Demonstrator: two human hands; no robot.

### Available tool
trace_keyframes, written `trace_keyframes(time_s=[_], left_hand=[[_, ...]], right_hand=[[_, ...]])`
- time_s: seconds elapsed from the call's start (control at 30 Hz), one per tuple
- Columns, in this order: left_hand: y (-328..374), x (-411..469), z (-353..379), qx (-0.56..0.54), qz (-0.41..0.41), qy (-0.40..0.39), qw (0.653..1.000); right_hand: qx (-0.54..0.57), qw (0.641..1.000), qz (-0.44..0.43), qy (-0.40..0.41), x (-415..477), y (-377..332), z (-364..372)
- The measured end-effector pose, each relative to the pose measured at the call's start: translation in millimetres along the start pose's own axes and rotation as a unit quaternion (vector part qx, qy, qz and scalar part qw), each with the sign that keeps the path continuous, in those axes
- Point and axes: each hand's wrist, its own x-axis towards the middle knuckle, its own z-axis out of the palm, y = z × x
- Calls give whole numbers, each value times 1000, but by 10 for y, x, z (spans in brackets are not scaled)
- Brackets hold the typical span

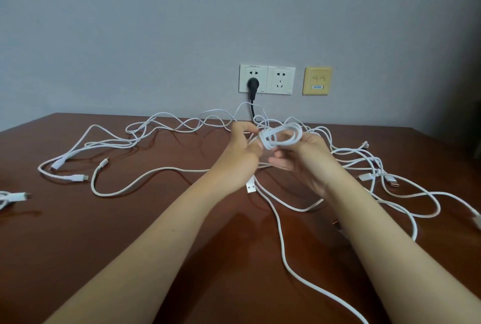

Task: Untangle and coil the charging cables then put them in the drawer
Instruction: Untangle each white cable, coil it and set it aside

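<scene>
One small coil (pixel 268 142) of white cable is held above the counter (pixel 156 219) by the curled fingers (pixel 246 127) of the left hand (pixel 240 153) and right hand (pixel 305 160), and its loose tail should be wound on next.

A dark reddish-brown wooden table (pixel 130 232) meets a pale grey-blue wall (pixel 156 24); two white sockets sit side by side on the wall, the left socket (pixel 257 73) holding a black plug (pixel 252 84), the right socket (pixel 281 80) touching it. Just right of them is a yellow data plate (pixel 317 80)
</scene>
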Motion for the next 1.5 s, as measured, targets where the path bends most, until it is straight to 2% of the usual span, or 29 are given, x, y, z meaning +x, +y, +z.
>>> trace_keyframes(time_s=[0.1,0.2,0.27,0.53,0.77,0.87,1.03,1.1,1.33,1.4,1.5], left_hand=[[35,0,12,-112,-28,32,993],[131,-24,-14,-291,-67,35,954],[148,-19,-23,-350,-76,29,933],[147,-46,51,-355,-85,-11,931],[164,-38,112,-235,-67,7,970],[134,-19,85,-170,-36,38,984],[114,16,-10,-192,-34,54,979],[95,23,-21,-205,-36,52,977],[13,-9,76,-135,-14,48,990],[1,-29,90,-89,18,53,994],[-49,-18,80,24,109,84,990]], right_hand=[[7,1000,-26,-10,-11,16,74],[21,998,-54,-24,-34,19,119],[32,996,-75,-28,-60,12,151],[-11,989,-137,51,-128,3,221],[-3,984,-156,86,-165,-55,223],[-8,990,-133,51,-164,-60,209],[11,991,-124,-41,-176,-66,184],[20,990,-126,-53,-178,-66,189],[-62,986,-148,33,-104,-6,179],[-52,989,-131,35,-99,3,169],[-41,993,-103,44,-91,34,158]])
